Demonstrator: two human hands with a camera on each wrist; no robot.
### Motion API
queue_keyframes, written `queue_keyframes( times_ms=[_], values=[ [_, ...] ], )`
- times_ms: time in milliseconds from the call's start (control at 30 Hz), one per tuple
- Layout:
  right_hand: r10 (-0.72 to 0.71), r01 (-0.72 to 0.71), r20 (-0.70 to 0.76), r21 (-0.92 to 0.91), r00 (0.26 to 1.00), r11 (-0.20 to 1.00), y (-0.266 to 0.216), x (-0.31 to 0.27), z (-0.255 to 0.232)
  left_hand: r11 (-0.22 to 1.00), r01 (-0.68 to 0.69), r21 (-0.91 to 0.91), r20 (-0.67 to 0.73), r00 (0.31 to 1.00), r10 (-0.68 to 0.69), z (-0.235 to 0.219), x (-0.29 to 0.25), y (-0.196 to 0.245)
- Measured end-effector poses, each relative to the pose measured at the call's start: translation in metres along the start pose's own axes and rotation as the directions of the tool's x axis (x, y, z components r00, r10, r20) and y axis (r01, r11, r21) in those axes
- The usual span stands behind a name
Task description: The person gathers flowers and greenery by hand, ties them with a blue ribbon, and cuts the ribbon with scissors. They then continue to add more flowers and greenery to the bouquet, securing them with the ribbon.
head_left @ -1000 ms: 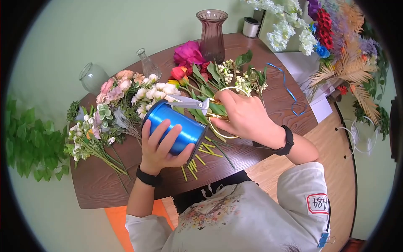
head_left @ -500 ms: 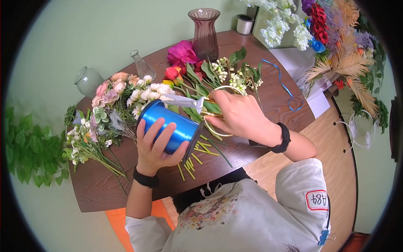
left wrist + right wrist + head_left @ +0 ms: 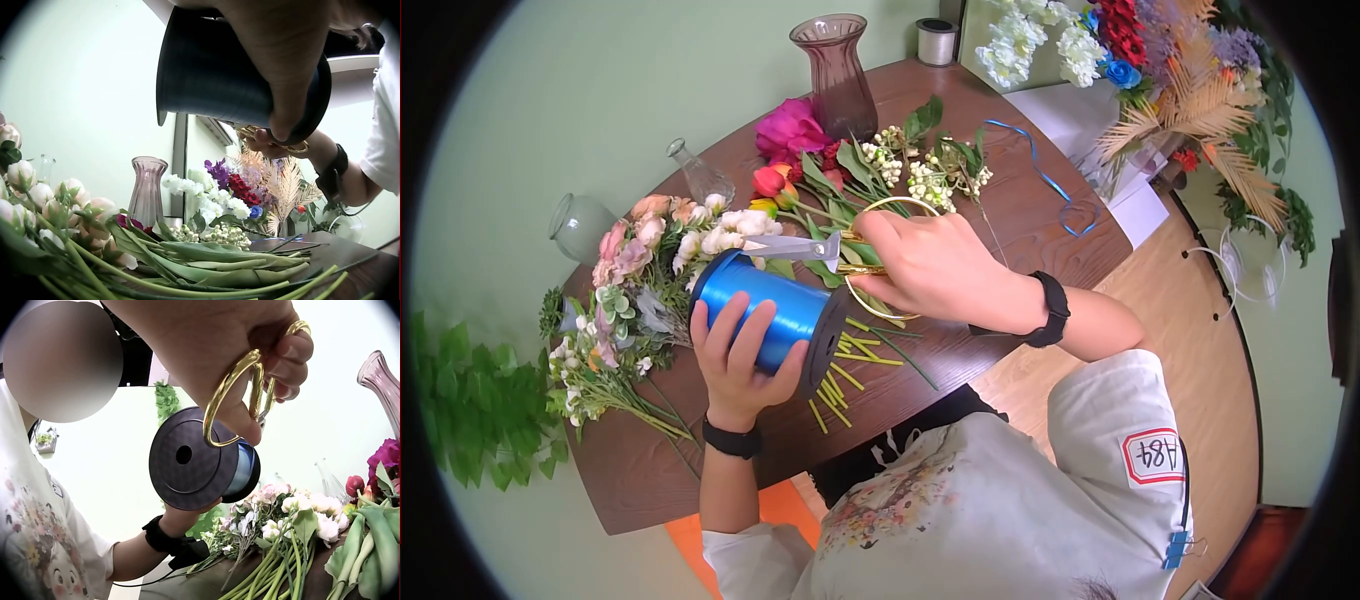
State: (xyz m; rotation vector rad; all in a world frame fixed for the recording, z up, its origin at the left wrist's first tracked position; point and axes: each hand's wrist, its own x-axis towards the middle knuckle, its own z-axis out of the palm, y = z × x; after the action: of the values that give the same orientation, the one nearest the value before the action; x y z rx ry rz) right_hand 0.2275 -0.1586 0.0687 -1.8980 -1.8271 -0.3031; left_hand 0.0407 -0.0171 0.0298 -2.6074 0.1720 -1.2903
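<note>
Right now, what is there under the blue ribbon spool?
The left hand holds the spool above the table; green leaves and stems show lower down in the left wrist view. In the head view, spool and hand hide the spot beneath.

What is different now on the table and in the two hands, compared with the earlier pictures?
The head view has swung, so both hands and most things appear farther left; I cannot see any separate movement. Nothing was taken or let go: the left hand still holds the blue spool, the right hand the scissors. Vase and ribbon stayed.
</note>
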Motion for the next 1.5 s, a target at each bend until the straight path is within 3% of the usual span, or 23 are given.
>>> queue_keyframes(
  times_ms=[833, 933, 1000, 1500],
  values=[
    [0.006, -0.006, -0.008, -0.011, 1.000, 1.000, -0.002, 0.000, 0.002, 0.999, 0.032, -0.008, 0.008, 0.999, -0.032, -0.002, 0.003, 0.001],
    [0.037, -0.035, 0.051, -0.042, 0.998, 0.999, -0.004, 0.000, 0.002, 0.999, 0.038, -0.015, 0.006, 0.999, -0.038, -0.003, 0.004, 0.002],
    [0.026, -0.025, 0.013, -0.034, 1.000, 0.999, -0.005, 0.000, 0.003, 0.999, -0.030, 0.040, -0.001, 1.000, 0.030, -0.002, 0.002, -0.001],
    [-0.040, 0.038, -0.018, -0.092, 0.999, 0.995, -0.010, 0.001, 0.007, 0.998, -0.004, 0.067, -0.067, 0.998, 0.008, -0.001, -0.003, 0.000]
  ],
)
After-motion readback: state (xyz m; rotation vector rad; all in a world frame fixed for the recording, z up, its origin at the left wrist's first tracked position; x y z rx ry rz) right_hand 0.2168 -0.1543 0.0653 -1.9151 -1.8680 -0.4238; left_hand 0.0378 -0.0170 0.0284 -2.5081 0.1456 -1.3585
